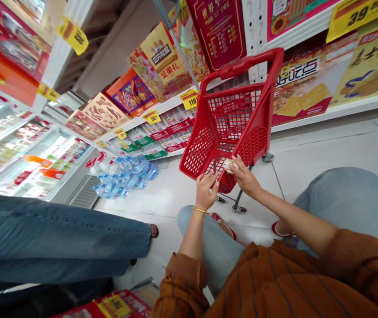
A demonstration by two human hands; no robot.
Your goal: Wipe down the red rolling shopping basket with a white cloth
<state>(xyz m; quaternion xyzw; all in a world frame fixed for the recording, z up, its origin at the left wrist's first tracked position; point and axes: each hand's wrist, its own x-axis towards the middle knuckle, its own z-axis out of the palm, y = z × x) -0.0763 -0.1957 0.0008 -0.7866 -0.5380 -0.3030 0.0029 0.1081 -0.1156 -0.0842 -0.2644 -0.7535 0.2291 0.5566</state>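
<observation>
A red plastic shopping basket (238, 119) on small wheels stands on the white tiled floor in front of me. My left hand (206, 189) grips its near rim, fingers curled over the edge. My right hand (243, 176) reaches over the same rim and is closed on a small pale object (229, 165) that I cannot make out, held just inside the basket. Both forearms come out of brown striped sleeves, and a thin gold bangle sits on my left wrist.
Shelves of boxed snacks (304, 84) with yellow price tags (189, 99) run behind the basket. Shrink-wrapped water bottles (122, 174) lie on the floor at left. Another person's leg in blue jeans (59, 240) crosses the lower left. My knees (341, 198) are bent.
</observation>
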